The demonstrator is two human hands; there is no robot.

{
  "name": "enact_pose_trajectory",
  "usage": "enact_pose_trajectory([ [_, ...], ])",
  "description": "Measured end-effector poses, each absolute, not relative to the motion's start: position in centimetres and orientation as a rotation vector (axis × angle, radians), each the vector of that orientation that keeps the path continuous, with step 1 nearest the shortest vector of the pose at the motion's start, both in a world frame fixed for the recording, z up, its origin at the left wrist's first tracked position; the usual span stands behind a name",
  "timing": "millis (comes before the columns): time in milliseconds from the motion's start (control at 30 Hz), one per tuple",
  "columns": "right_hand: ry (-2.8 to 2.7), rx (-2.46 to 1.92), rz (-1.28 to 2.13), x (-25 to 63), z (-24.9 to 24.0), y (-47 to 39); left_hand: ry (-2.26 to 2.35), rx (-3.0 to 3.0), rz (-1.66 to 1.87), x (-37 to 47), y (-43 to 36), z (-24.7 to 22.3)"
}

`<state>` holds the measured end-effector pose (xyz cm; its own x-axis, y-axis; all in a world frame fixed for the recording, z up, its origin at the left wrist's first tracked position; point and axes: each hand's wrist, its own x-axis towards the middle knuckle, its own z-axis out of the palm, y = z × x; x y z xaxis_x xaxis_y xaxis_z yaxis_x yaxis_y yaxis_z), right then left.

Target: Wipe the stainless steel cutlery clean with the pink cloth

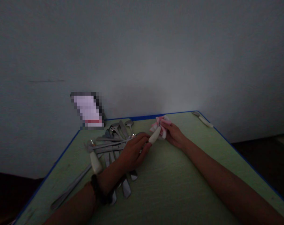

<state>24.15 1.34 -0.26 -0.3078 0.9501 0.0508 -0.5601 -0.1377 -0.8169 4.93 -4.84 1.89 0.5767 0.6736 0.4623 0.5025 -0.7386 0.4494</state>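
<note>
My left hand (134,151) is closed on the end of a white-handled piece of cutlery (154,135). The metal part of it goes into a pink and white cloth (164,120), so its kind is hidden. My right hand (176,134) pinches that cloth around the metal end. Under and beside my left wrist lies a loose pile of metal cutlery (109,147), with spoons and several flat-handled pieces pointing different ways. Another white handle (95,162) rests among them, close to my left wrist.
A white-handled fork (204,120) lies by itself at the far right corner of the green table (179,184), which has a blue edge. At the far left corner a blurred-out device (87,109) leans against the grey wall (142,56). A long metal utensil (70,186) lies near the left edge.
</note>
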Motion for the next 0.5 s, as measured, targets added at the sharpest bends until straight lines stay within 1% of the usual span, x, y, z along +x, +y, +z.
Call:
enact_pose_trajectory([
  [500,-0.894,-0.579,1.7,24.11,-0.35,1.46,0.962,2.549,0.864,5.01,-4.87,1.97],
])
